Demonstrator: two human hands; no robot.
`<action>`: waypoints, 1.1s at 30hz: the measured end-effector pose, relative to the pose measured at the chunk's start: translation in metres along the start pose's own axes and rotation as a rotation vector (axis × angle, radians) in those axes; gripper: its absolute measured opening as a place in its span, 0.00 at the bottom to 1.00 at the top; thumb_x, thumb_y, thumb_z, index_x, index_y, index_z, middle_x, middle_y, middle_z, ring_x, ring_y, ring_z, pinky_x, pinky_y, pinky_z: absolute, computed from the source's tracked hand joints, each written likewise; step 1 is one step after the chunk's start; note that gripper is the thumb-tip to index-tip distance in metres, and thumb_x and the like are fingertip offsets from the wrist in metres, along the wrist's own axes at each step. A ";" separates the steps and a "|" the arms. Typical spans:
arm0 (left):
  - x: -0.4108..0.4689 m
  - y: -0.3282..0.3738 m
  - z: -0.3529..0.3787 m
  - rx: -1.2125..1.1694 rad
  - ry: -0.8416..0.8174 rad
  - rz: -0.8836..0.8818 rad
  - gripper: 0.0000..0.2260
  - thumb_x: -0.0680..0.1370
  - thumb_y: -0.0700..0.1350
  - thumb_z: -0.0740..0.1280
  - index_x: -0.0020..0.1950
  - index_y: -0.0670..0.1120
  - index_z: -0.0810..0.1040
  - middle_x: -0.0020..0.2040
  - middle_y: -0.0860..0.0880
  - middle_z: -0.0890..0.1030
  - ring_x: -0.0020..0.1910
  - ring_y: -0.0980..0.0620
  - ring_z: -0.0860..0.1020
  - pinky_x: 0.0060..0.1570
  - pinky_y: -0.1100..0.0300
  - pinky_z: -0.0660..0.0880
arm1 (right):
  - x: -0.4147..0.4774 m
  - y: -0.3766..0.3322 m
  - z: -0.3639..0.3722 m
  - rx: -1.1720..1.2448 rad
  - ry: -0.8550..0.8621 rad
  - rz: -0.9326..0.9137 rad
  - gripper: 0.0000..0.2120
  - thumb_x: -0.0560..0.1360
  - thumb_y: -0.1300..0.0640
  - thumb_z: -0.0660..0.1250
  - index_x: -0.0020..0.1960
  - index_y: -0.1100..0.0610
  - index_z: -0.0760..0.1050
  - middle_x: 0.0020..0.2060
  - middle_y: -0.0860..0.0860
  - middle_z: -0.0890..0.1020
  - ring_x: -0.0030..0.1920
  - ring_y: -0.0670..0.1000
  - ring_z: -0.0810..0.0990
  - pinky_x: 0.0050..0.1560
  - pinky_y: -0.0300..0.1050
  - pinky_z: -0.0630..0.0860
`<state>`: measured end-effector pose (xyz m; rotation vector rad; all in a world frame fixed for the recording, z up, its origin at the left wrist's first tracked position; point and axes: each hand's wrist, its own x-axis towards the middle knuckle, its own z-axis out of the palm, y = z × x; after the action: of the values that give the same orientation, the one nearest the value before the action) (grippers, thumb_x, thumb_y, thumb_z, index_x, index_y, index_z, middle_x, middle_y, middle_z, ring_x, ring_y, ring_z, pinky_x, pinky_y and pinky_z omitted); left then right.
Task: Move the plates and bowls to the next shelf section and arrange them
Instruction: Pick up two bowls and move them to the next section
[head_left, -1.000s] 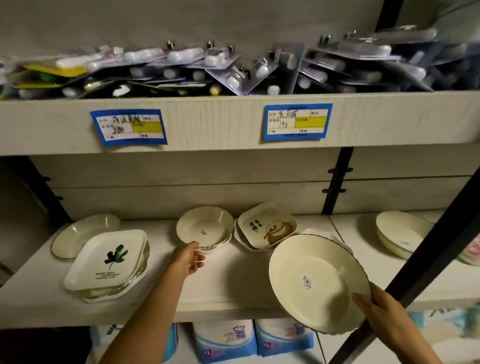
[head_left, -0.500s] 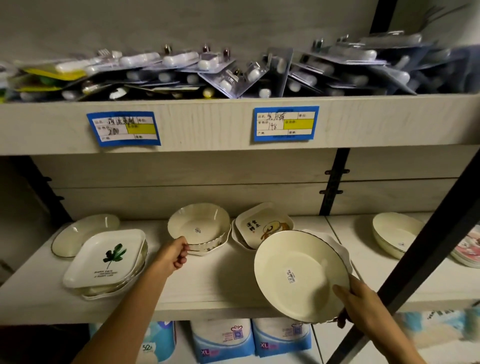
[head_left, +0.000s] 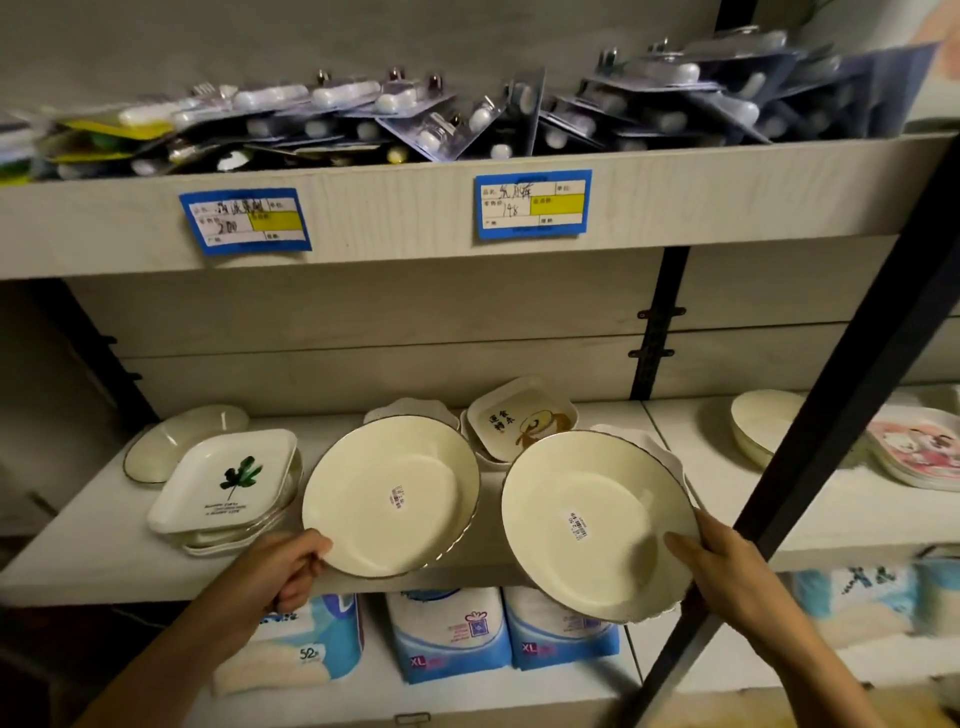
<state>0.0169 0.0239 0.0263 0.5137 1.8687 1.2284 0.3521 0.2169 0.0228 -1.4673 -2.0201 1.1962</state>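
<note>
My left hand (head_left: 291, 569) grips the near rim of a cream round bowl (head_left: 389, 493), tilted up over the shelf's front. In my right hand (head_left: 727, 571) is a second cream round bowl (head_left: 587, 519), gripped by its right rim and tilted toward me. Behind them stand a scalloped bowl (head_left: 410, 408) and a square dish with a cartoon print (head_left: 519, 421). A square leaf-print plate (head_left: 228, 483) tops a stack at the left, with a round plate (head_left: 176, 441) behind it. In the right shelf section lie a cream bowl (head_left: 763, 421) and a pink-print plate (head_left: 919, 447).
A black diagonal post (head_left: 810, 467) crosses in front of the right shelf section. The white shelf board (head_left: 104, 561) has an upper shelf (head_left: 415, 213) with price labels and blister packs above it. Soft packages (head_left: 452, 634) fill the level below.
My left hand has lifted the cream bowl off the scalloped bowl and drawn it toward me, tilted up. The bowl in my right hand has stayed raised, shifted slightly.
</note>
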 end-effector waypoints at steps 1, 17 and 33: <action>-0.005 -0.001 0.003 0.008 -0.007 0.006 0.24 0.76 0.35 0.61 0.19 0.45 0.69 0.17 0.49 0.60 0.15 0.55 0.57 0.19 0.67 0.56 | -0.003 0.002 -0.003 0.000 0.005 -0.011 0.06 0.78 0.60 0.59 0.49 0.51 0.73 0.30 0.54 0.80 0.22 0.48 0.77 0.27 0.41 0.73; -0.103 -0.037 0.154 -0.033 0.061 -0.063 0.29 0.77 0.36 0.58 0.13 0.45 0.67 0.14 0.49 0.61 0.11 0.56 0.57 0.16 0.73 0.56 | -0.027 0.097 -0.144 -0.053 -0.208 -0.155 0.08 0.79 0.59 0.58 0.45 0.48 0.72 0.32 0.52 0.81 0.21 0.47 0.78 0.26 0.35 0.71; -0.140 -0.016 0.312 -0.033 -0.006 -0.066 0.29 0.78 0.34 0.57 0.14 0.45 0.68 0.15 0.48 0.61 0.12 0.55 0.58 0.16 0.71 0.57 | -0.028 0.197 -0.285 -0.009 -0.094 -0.031 0.07 0.78 0.61 0.58 0.53 0.58 0.74 0.31 0.58 0.81 0.22 0.48 0.76 0.33 0.43 0.69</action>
<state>0.3522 0.0921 0.0121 0.4337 1.8425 1.2105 0.6807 0.3288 0.0322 -1.4035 -2.1048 1.2672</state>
